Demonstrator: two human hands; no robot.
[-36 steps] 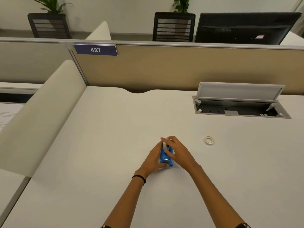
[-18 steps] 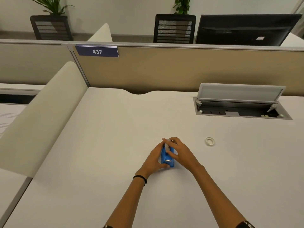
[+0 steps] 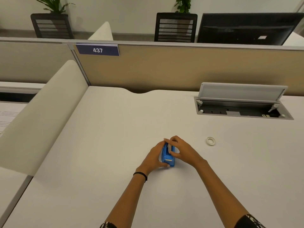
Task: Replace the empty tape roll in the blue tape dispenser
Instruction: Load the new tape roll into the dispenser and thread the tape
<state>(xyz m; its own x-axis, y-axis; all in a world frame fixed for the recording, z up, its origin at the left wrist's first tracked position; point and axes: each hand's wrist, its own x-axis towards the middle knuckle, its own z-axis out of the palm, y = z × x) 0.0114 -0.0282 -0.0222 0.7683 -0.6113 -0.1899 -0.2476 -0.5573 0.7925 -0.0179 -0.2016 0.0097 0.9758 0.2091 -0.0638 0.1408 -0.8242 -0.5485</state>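
The blue tape dispenser [image 3: 167,157] stands on the white desk [image 3: 115,145], its metal cutter end toward me. My left hand [image 3: 153,157] wraps its left side and holds it steady. My right hand [image 3: 181,151] reaches over from the right, fingertips pinched on a pale tape roll [image 3: 169,147] seated in the top of the dispenser; most of that roll is hidden by the fingers and the blue body. A small white ring, a bare tape core [image 3: 210,141], lies flat on the desk to the right of my hands.
An open cable hatch [image 3: 243,111] with a raised grey lid is set into the desk at the back right. A tan partition [image 3: 181,69] with a "437" label runs along the back, and a white side divider [image 3: 41,109] stands at the left.
My right hand's fingers have pressed the pale roll lower into the dispenser. My left hand has kept its grip; the white ring has not moved.
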